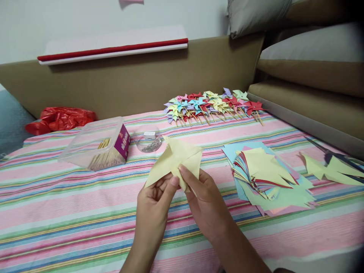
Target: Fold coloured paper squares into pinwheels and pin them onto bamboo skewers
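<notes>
Striped cloth (71, 212); left hand (155, 201), right hand (207, 201) both pinched closed on yellow paper (182, 151).
Likely light, creases easily; I'd grip its near side gently.

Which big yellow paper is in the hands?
The middle sheet, pinched by the left hand and right hand. The top sheet lies on the pile, and the far-right sheet lies by the scissors.
</notes>
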Demonstrator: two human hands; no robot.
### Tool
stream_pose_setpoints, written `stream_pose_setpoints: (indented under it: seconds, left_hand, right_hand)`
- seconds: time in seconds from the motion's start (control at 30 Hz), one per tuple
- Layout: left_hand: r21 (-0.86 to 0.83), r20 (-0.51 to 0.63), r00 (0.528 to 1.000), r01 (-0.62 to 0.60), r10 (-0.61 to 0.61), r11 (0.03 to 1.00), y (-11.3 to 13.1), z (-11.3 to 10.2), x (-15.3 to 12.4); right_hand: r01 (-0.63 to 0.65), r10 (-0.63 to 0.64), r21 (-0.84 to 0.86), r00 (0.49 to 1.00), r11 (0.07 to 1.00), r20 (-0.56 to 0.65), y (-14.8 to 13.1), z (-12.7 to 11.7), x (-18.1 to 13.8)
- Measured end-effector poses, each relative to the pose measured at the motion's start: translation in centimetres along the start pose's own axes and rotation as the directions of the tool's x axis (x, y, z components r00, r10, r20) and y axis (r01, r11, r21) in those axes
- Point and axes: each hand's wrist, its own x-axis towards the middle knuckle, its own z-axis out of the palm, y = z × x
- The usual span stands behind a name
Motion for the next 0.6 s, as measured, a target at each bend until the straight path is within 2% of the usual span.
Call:
stream_pose_setpoints:
  seconds: [0.2, 0.33, 0.6]
  left_hand:
    - [-0.045, -0.033, 0.999, 0.006, -0.008, 0.999, -0.40, -0.26, -0.22]
    - [-0.061, -0.056, 0.998, 0.019, -0.022, 0.998, -0.43, -0.21, -0.23]
    - [-0.230, -0.127, 0.991, 0.018, -0.049, 0.973, -0.35, 0.31, 0.27]
  right_hand:
    - [-0.005, 0.005, 0.014, 0.999, 1.000, -0.034, -0.05, -0.05, 0.09]
    - [0.007, -0.007, 0.009, 1.000, 1.000, -0.006, 0.01, -0.04, 0.06]
    - [0.029, -0.028, -0.048, 1.000, 0.998, 0.010, 0.43, 0.08, 0.03]
